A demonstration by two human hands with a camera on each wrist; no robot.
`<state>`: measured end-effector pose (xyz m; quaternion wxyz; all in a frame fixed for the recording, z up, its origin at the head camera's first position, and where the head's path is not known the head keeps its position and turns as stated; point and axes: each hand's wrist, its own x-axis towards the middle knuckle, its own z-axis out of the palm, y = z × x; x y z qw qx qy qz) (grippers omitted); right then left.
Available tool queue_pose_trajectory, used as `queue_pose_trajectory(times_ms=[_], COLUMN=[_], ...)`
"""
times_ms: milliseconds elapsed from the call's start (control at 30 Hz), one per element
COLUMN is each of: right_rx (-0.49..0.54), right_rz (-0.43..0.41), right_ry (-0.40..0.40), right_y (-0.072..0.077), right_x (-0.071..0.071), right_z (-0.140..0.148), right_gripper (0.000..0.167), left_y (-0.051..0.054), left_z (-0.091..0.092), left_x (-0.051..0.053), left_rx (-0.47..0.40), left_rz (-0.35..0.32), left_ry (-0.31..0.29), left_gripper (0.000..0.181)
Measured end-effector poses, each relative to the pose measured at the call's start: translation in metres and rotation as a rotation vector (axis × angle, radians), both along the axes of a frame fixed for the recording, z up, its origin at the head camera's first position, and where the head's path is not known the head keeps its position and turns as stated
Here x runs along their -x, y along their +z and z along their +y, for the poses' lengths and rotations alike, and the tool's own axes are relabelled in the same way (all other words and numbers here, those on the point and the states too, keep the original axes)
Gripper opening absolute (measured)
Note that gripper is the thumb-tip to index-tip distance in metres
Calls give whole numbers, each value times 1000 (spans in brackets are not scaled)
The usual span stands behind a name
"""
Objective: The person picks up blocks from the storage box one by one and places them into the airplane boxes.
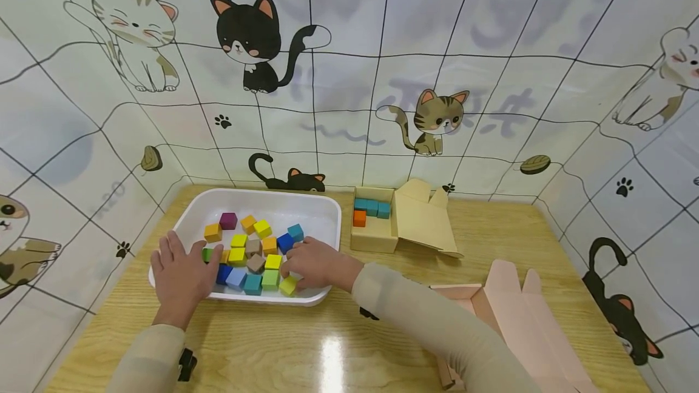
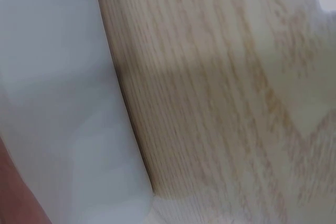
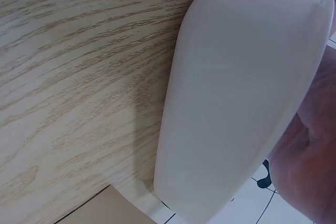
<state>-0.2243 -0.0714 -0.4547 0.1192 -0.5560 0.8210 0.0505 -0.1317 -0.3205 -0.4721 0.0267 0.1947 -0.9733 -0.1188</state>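
A white tray [image 1: 317, 211] holds many small cubes in yellow, orange, green, blue, teal, purple and brown. My left hand [image 1: 182, 272] is over the tray's left side, fingers spread, thumb close to a green cube [image 1: 207, 254]. At the right side of the tray, my right hand [image 1: 314, 262] bends its fingers down among the cubes, near a dark blue cube [image 1: 285, 242] and a yellow-green cube [image 1: 288, 285]. Whether it pinches a cube is hidden. Both wrist views show mostly the tray's outer wall [image 2: 63, 103], with a bit of hand at the edge.
Right of the tray stands an open yellowish cardboard box [image 1: 374, 241] with several teal cubes [image 1: 372, 207] and an orange cube [image 1: 359, 218]. Nearer, at the right, an open pink box [image 1: 535, 326] lies partly under my right sleeve. Cat-print sheeting walls in the wooden table [image 1: 284, 344].
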Motion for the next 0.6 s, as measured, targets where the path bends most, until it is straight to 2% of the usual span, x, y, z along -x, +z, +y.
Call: queue_pose_trajectory(times_ms=[333,600], right_rx=[-6,30], right_rz=[59,80], right_ry=[33,-21], right_y=[4,14], right_x=[3,12], right_z=[2,12], right_gripper=[37,35], left_y=[-2,0], left_z=[-2,-1], left_x=[2,1], left_rx=[5,-3], left_rz=[-9,-20], left_ry=[0,-1], left_gripper=[75,76])
